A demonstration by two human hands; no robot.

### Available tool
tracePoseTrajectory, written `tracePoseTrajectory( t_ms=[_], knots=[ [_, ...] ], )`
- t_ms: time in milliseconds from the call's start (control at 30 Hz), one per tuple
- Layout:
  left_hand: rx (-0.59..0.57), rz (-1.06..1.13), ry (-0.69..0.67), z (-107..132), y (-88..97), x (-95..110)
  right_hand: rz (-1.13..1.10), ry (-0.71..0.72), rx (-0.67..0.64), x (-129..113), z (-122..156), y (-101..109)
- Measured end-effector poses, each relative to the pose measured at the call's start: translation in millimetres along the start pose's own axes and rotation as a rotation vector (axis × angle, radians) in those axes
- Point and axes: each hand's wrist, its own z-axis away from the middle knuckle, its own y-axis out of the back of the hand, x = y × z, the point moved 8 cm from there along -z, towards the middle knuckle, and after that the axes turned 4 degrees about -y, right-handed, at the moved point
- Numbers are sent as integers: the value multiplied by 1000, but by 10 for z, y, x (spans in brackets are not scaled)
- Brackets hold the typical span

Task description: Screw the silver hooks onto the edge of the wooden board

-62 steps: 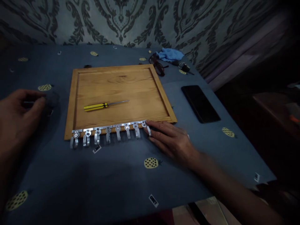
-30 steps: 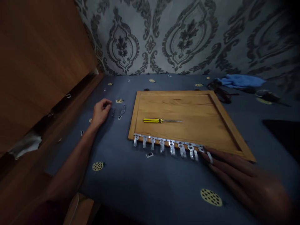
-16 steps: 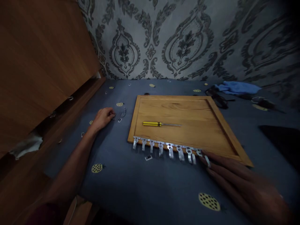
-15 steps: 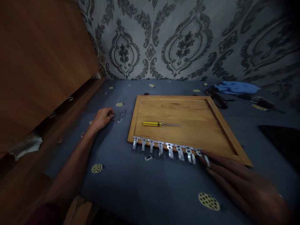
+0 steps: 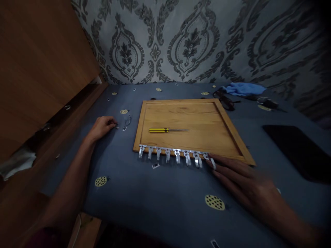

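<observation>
My left hand (image 5: pixel 102 126) is on the cloth left of the board, its fingertips pinched together on a small screw (image 5: pixel 117 123). Another tiny screw (image 5: pixel 118 128) lies beside them. A loose metal hook (image 5: pixel 128 120) rests a little further right. My right hand (image 5: pixel 240 175) has its fingertips at the right end of a row of silver hooks (image 5: pixel 177 155), gripping the last hook (image 5: pixel 212 163) against the front edge of the framed wooden board (image 5: pixel 186 117). A screwdriver (image 5: pixel 158 130) with a yellow handle lies on the board, its shaft pointing right.
At the back right are a blue cloth (image 5: pixel 244 88), dark glasses (image 5: pixel 227 100) and a dark object with a ring (image 5: pixel 270 102). A flat black item (image 5: pixel 297 151) lies on the right. A wooden cabinet (image 5: pixel 46 58) stands along the left, and a patterned wall (image 5: pixel 165 41) rises behind.
The view has shifted a little to the right, so everything appears further left. My left fingertips stay by the screws, and my right hand stays at the end hook.
</observation>
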Motion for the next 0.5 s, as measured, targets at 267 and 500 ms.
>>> tracePoseTrajectory(
  t_ms=[267, 500],
  knots=[
    [-4, -29, 21, -6, 4, -17, 90, 140, -13, -187, -68, 52],
    [-39, -71, 25, -21, 12, 38, 95, 115, -41, -250, -112, 58]
  ],
)
